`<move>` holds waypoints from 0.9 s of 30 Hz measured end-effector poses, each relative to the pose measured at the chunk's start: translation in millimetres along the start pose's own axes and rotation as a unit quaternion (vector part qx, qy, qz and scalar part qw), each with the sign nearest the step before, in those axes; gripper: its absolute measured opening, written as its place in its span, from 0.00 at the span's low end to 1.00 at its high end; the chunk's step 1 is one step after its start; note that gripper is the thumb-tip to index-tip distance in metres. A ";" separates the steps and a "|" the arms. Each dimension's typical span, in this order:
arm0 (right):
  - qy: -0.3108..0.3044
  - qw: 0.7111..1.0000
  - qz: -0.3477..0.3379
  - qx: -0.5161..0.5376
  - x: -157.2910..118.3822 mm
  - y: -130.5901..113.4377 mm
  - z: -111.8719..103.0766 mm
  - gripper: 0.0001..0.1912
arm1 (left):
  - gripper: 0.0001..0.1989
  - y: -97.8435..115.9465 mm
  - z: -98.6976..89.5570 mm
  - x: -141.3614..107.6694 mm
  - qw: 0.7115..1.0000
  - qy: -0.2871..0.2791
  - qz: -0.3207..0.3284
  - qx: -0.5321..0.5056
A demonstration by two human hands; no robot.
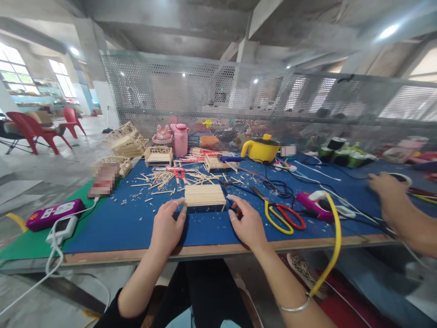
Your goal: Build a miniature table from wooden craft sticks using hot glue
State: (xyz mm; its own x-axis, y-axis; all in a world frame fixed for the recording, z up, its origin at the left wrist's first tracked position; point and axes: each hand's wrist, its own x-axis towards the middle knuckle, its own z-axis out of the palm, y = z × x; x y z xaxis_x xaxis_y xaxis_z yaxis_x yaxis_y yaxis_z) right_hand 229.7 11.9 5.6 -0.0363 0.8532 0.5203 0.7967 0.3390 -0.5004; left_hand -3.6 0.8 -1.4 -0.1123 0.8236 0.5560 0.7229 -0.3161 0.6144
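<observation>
- Table (119, 234) spread before me.
- My left hand (169, 223) curved loosely, fingertips at the left end of the slatted wooden piece (205, 195); my right hand (248, 223), thumb parted, sat just beside its right end. I saw neither gripping.
- That piece stood between; I judged I was straightening it, next needing light, even pressure.
- Loose sticks (162, 179) lay behind.

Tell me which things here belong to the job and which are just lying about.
Likely the job: slatted wooden piece, loose wooden sticks, perhaps the scissors.

Likely just lying about: pink bottle, yellow lidded pot, smartphone, far-left purple power strip.
</observation>
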 end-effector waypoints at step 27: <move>-0.062 0.996 0.068 -0.019 9.8 0.3 4.4 0.10 | 0.20 -9.2 4.8 5.6 0.995 -0.039 -0.090 -0.013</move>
State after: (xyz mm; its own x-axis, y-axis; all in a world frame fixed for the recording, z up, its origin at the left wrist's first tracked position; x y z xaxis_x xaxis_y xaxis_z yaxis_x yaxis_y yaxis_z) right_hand 227.0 22.1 7.5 0.0016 0.9336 0.3583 0.8213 0.2031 -0.5331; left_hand -7.7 10.6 -6.6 -0.1838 0.9020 0.3907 0.6773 -0.1719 0.7154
